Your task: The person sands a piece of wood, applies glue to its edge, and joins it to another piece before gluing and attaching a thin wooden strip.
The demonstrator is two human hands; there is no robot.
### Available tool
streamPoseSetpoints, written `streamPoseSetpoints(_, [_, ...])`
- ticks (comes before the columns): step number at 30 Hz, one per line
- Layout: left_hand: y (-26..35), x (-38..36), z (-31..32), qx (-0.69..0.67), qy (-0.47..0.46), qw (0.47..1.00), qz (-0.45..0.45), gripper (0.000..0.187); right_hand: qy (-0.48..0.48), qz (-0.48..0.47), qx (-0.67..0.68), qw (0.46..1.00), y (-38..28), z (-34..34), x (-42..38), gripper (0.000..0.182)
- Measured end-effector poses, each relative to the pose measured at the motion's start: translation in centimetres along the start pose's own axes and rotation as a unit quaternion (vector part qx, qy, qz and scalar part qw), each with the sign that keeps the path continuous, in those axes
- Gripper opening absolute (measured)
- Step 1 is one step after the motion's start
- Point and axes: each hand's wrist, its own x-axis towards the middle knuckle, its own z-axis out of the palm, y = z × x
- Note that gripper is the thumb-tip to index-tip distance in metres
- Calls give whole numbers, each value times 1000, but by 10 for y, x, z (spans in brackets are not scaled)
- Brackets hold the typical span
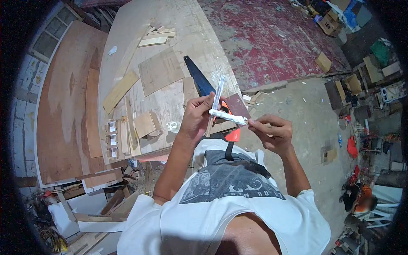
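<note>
My left hand [198, 114] is closed on a narrow strip frame with two arms that meet at a corner. One arm, a pale strip [219, 90], points up past the thumb. The other, a strip coated in lumpy white paste [227, 116], runs right toward my right hand [274, 132]. That hand's thumb and fingers are pinched together right at the coated end; I cannot tell whether a small tool is between them. Behind the strips lies a handsaw [199, 77] with a dark blade, its orange handle partly hidden by my left hand.
The plywood worktable [178, 17] carries a thin square board [160, 71], wood offcuts [154, 41], a small wooden block [147, 123] and a white blob [173, 126]. A large brown panel [68, 97] stands at the left. Scrap and boxes [330, 23] line the right side.
</note>
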Motion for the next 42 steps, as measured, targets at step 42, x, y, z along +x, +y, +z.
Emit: streamPoseSetpoints(42, [-3, -8, 2, 64, 15, 997, 45, 35, 81, 126, 130, 980, -13, -3, -7, 16])
